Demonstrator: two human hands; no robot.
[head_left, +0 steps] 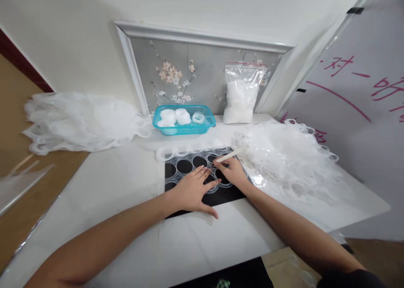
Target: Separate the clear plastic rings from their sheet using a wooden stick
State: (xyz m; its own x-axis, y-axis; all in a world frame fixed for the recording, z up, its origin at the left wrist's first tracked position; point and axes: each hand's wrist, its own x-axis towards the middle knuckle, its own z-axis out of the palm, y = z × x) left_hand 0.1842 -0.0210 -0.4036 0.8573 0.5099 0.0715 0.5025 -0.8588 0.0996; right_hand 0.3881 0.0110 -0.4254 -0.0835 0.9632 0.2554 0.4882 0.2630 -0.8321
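A translucent sheet of joined rings (pixel 171 182) lies over a black mat (pixel 221 199) on the white table. My left hand (pixel 196 188) rests on the sheet with its fingers spread and the thumb out toward me. To its right, my right hand (pixel 232 170) grips a thin, pale stick-like tool (pixel 232 153), its upper end pointing up and to the right. The lower end of the tool, at the fingertips, is over the sheet; its tip is too small to make out.
A blue basket (pixel 184 131) holding stacked white rings stands at the back. Beside it is a zip bag (pixel 241 96) of white pieces. Piles of translucent ring sheets lie on the left (pixel 85 121) and right (pixel 284 153). A whiteboard (pixel 353 124) borders the right side.
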